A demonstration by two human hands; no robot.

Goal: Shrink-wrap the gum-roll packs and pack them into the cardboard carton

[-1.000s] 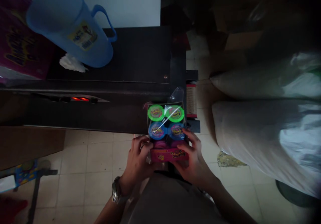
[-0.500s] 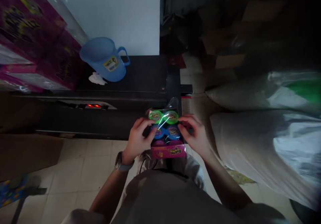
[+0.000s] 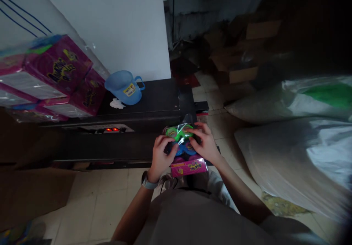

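Note:
A pink display box (image 3: 189, 167) of round candy rolls, wrapped in clear plastic film (image 3: 182, 129), is in front of me by the black machine's right end. Green rolls (image 3: 172, 133) fill its far row and blue rolls (image 3: 190, 148) the row nearer me. My left hand (image 3: 162, 153) grips the box's left side, thumb and fingers bent on the film. My right hand (image 3: 205, 142) holds the right side, its index finger reaching over a green roll. Glare on the film hides part of the rolls.
On the black machine (image 3: 156, 98) stand a blue plastic jug (image 3: 123, 85), a crumpled white scrap (image 3: 117, 103) and stacked pink wrapped boxes (image 3: 63, 67). Red lit switches (image 3: 112, 129) glow on its front. Large sacks (image 3: 275, 149) lie to the right, and a cardboard box (image 3: 35, 190) is at left.
My right hand has moved inward over the box, its fingers now on top of the green rolls. My left hand remains at the left side. The view has shifted, showing more wall.

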